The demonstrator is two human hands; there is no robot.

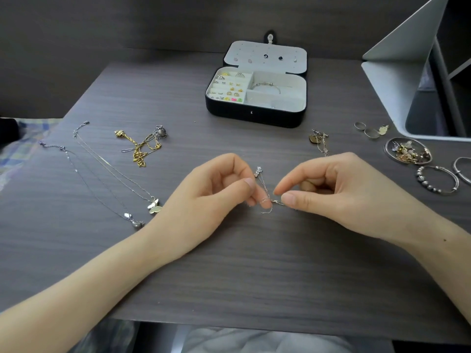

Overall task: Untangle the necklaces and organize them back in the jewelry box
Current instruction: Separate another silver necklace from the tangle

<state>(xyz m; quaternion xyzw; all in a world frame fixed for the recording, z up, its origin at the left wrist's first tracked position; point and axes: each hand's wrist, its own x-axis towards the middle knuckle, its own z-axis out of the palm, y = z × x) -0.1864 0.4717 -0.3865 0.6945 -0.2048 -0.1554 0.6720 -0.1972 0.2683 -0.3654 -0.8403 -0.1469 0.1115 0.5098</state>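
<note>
Nearest, the left hand [216, 189] and right hand [328, 192] each pinch a tangled thin silver necklace [263, 185] between thumb and forefinger over the tabletop [229, 263]; the open jewelry box [254, 115] sits well beyond them.

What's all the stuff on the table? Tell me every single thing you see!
table: one, dark wood-grain, under everything
jewelry box: one, black, open, far middle
bangle: one, silver, inside the box
earrings: many, gold, silver, pink, box's left compartments
laid-out necklaces: two, silver, left side
tangled heap: one, gold and silver, left of centre
small tangle: one, silver, right of centre
rings: two, silver, right side
dish: one, holding mixed charms, right edge
bracelets: two, silver, beside the dish
shelf unit: one, white, far right
fine chain: one, silver, between both grips
left grip: one, bare, pinches the fine chain
right grip: one, bare, pinches the fine chain
</note>
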